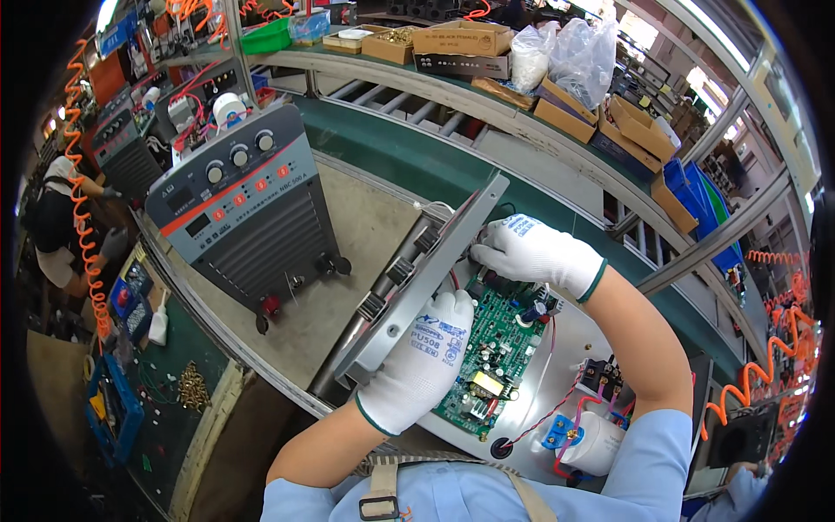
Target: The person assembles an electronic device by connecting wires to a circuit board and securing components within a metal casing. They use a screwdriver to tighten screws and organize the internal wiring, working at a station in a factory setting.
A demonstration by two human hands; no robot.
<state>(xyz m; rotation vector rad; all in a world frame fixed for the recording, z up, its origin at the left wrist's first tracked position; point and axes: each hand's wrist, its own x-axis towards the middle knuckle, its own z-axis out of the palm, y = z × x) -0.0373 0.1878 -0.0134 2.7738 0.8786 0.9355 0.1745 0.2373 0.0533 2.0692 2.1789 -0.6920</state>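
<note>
A grey control panel [416, 287] with black knobs leans on edge, tilted, in front of me. My left hand [422, 361], in a white glove, is closed at its lower part, fingers curled along the inner face and the thumb hidden. My right hand [535, 252], gloved too, is closed at the inner face near the upper end; what its fingertips pinch is hidden. Beneath and between the hands lies a green circuit board [496, 357] on a metal chassis plate [565, 339]. Thin wires run from the board area to a white cylindrical part [596, 442].
An assembled grey machine [243, 200] with knobs stands at the left. Beyond it runs a roller conveyor [417, 111] under a shelf of cardboard boxes [461, 39]. A blue tray [117, 404] of tools sits at lower left. Orange coiled hoses [83, 209] hang at both sides. Another person [65, 209] works far left.
</note>
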